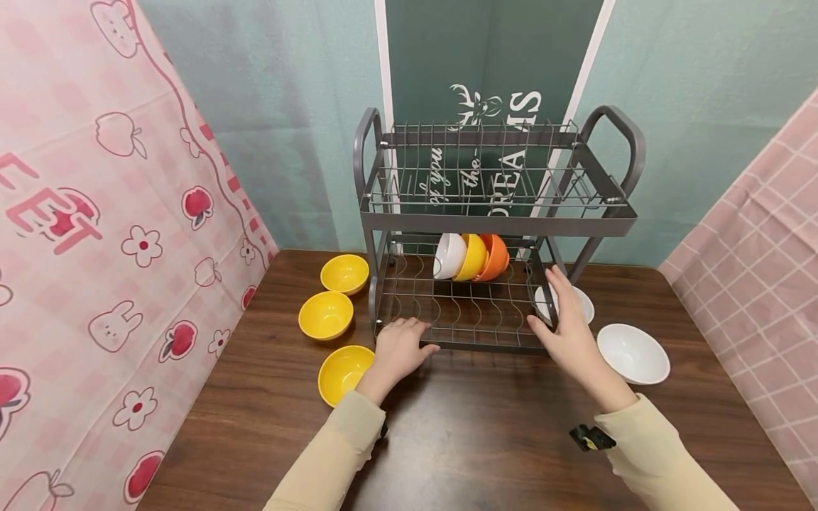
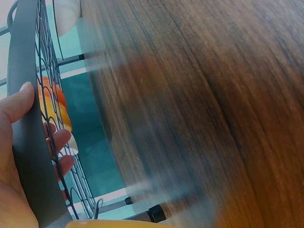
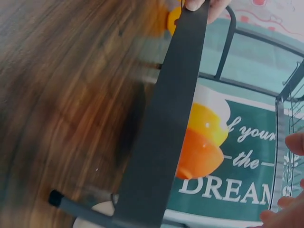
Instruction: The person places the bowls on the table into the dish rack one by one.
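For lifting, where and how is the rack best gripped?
I'd grip the rack by its left handle and right handle, each from its outer side: both bars arch above the upper tier at opposite ends, leaving open loops to wrap around.

I see the left hand (image 1: 399, 348) resting on the front rim (image 1: 486, 347) of a two-tier dish rack (image 1: 498, 226), and the right hand (image 1: 571, 341), fingers extended, at its lower right end. White (image 1: 449, 255), yellow (image 1: 471, 259) and orange bowls (image 1: 495, 258) lean together inside. Three yellow bowls (image 1: 326, 316) stand left, two white bowls (image 1: 634, 353) right.
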{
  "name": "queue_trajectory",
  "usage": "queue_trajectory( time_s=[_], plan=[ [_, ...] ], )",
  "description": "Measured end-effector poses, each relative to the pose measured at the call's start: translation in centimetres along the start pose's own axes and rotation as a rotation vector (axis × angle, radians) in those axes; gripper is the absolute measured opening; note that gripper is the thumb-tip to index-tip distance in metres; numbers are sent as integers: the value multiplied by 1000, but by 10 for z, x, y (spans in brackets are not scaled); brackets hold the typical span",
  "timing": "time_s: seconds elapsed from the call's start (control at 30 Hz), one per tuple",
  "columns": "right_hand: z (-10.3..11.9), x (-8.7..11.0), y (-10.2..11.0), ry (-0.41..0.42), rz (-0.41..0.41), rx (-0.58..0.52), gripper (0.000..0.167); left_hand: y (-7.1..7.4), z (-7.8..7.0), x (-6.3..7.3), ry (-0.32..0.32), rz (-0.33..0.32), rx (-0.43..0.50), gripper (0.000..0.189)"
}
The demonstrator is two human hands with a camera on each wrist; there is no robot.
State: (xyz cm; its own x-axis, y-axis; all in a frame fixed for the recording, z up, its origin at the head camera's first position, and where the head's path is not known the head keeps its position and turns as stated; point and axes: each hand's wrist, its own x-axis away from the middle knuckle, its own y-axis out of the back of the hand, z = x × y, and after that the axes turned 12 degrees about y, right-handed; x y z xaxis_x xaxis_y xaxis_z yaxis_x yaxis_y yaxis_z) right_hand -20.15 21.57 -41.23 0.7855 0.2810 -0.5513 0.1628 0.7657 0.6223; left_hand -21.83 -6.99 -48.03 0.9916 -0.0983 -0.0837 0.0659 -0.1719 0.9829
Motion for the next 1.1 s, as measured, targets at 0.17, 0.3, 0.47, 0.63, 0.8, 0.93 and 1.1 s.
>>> queue_trajectory(
  time_s=[0.17,0.3,0.47,0.63,0.8,0.93,1.1],
  plan=[
    [-9,13,7,-13,-91,48,78,-2,0,0,-3,-6,-2,49],
    [-17,22,11,-15,-154,64,78,-2,0,0,-4,-14,2,48],
    [-28,33,15,-7,-214,85,79,-1,0,0,-4,-14,3,48],
    [-39,40,20,-38,-237,118,80,0,0,0,-3,-5,0,49],
    [-49,46,26,-81,-240,162,81,-1,0,0,0,-5,1,49],
    [-55,52,28,-99,-197,212,81,0,0,0,3,-1,-1,49],
    [-60,59,29,-155,-104,283,80,0,0,0,2,4,-4,49]
  ],
)
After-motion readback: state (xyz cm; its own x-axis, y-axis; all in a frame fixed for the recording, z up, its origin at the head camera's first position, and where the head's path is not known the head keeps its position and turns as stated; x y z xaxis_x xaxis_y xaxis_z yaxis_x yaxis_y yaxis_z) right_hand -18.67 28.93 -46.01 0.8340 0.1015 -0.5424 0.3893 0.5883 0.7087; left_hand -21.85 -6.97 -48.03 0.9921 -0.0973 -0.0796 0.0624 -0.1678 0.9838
